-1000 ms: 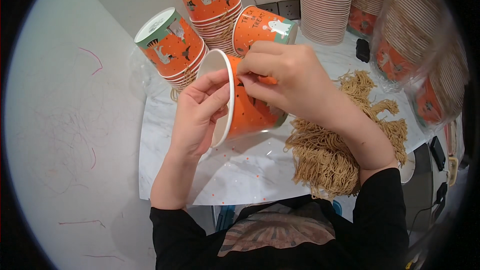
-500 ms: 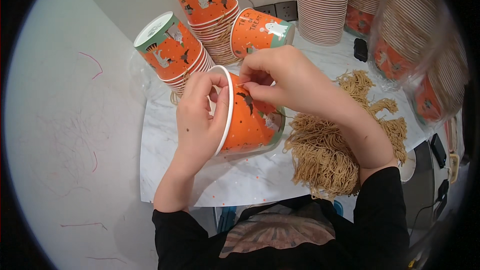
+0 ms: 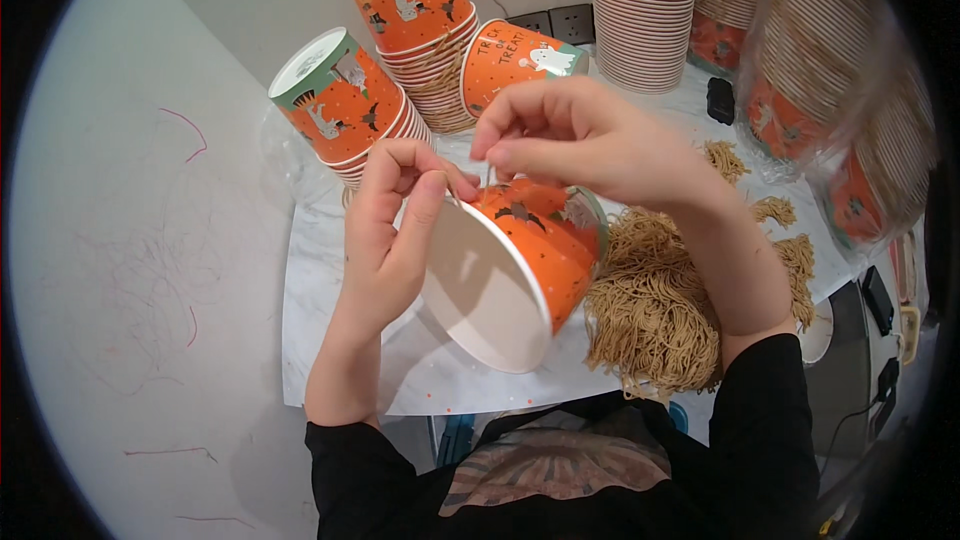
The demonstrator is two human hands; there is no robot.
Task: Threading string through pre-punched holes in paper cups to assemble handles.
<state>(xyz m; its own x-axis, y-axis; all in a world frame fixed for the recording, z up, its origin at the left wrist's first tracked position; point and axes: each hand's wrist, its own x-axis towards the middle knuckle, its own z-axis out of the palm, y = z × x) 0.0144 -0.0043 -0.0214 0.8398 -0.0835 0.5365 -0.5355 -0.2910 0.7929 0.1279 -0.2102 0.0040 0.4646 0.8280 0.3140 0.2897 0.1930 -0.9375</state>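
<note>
An orange paper bucket [image 3: 555, 245] with a bat print and a green base hangs tilted between my hands, its white inside facing me. At its upper rim, the thumb and fingers of my left hand [image 3: 388, 230] pinch a thin pale cord. Above the bucket's orange side, my right hand [image 3: 585, 140] is closed on a strand of the same cord [image 3: 489, 176], which runs up from the wall into its fingertips. A thick heap of tan cords [image 3: 650, 315] lies just right of the bucket, partly behind my right forearm.
Upside-down bucket stacks stand at the back left [image 3: 345, 105] and back centre [image 3: 415, 10], cords hanging on them. One bucket [image 3: 520, 60] lies tilted beside them. More stacks [image 3: 642, 30] rise at the right, some in clear plastic [image 3: 800, 90]. A black object [image 3: 720, 100] lies nearby.
The bucket has turned so its mouth faces me and its base points right. My right hand has lifted slightly off the wall, drawing the cord up; my left thumb has moved up to the rim.
</note>
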